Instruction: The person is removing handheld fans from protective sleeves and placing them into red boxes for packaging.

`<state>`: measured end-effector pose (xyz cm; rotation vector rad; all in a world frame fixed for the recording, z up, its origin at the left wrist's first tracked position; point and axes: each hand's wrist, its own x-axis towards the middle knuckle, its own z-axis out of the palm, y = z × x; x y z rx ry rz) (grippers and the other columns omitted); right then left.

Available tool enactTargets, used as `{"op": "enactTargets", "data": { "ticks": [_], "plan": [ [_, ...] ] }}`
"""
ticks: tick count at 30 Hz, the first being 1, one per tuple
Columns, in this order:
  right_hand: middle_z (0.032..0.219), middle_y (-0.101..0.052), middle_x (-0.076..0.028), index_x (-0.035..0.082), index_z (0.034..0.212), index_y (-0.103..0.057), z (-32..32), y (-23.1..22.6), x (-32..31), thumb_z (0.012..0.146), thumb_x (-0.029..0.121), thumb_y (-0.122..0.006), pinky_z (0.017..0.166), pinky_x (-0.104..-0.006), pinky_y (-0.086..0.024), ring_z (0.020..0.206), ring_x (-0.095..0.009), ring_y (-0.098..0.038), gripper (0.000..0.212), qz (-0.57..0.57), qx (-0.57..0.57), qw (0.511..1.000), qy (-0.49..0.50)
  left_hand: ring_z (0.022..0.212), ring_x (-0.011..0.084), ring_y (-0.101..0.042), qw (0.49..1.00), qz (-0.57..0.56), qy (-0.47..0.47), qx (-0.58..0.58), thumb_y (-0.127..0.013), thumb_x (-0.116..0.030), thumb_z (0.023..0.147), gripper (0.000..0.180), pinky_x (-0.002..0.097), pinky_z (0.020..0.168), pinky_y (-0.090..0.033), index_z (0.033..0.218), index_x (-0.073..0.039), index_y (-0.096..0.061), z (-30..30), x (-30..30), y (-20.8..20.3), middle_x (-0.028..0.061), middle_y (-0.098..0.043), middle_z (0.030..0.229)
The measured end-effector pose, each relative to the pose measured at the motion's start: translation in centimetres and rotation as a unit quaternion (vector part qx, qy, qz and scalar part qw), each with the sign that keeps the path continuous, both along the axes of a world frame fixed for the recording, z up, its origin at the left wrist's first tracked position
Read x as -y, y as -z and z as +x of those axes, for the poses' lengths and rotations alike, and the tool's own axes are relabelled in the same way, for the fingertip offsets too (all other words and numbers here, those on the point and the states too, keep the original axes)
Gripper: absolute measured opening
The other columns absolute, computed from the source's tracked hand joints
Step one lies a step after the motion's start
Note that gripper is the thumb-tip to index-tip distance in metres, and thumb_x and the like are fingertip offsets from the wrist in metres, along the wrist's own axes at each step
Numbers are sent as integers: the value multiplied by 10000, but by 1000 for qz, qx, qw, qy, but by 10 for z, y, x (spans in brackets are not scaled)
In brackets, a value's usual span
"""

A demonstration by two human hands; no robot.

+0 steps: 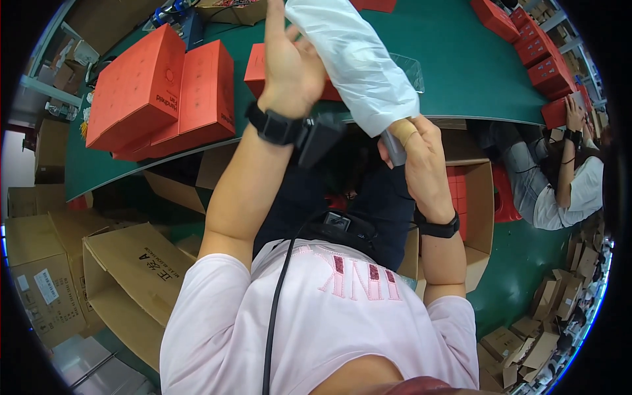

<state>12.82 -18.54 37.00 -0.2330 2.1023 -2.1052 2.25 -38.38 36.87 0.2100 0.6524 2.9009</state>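
Note:
A long white plastic sleeve slants over the near edge of the green table, wrapped around something whose shape is hidden. From its lower end sticks a grey, handle-like piece. My right hand is closed around this end, thumb on the sleeve's mouth. My left hand is raised to the left of the sleeve with fingers stretched out, slightly blurred; whether it touches the plastic I cannot tell. Behind my left hand lies a red box, and a clear plastic tray shows past the sleeve.
Red boxes stand on the left of the green table. More red boxes line the far right. An open carton holding red boxes is below my right arm; brown cartons are at lower left. Another person works at right.

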Motion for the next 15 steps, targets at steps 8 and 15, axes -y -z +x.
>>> {"op": "enactTargets", "data": {
  "ticks": [8,15],
  "plan": [
    [903,-660,-100,-67,1290,-578,7,-10,-1,977,221,-464,562,-245,-441,664,-110,-571,440,-57,69,996,2,1229,263,-606,994,-60,-38,80,-536,-244,1049,374,448,1102,-440,1357,-31,-542,17,-27,-3,117,-647,1304],
    [957,-666,-120,-77,1407,-512,14,-15,-3,940,243,-472,591,-250,-452,689,-118,-565,568,-31,51,998,0,1171,298,-646,995,14,89,37,-471,-288,1089,367,455,1068,-481,1310,-12,-569,-1,-5,-1,132,-679,1259]
  ]
}}
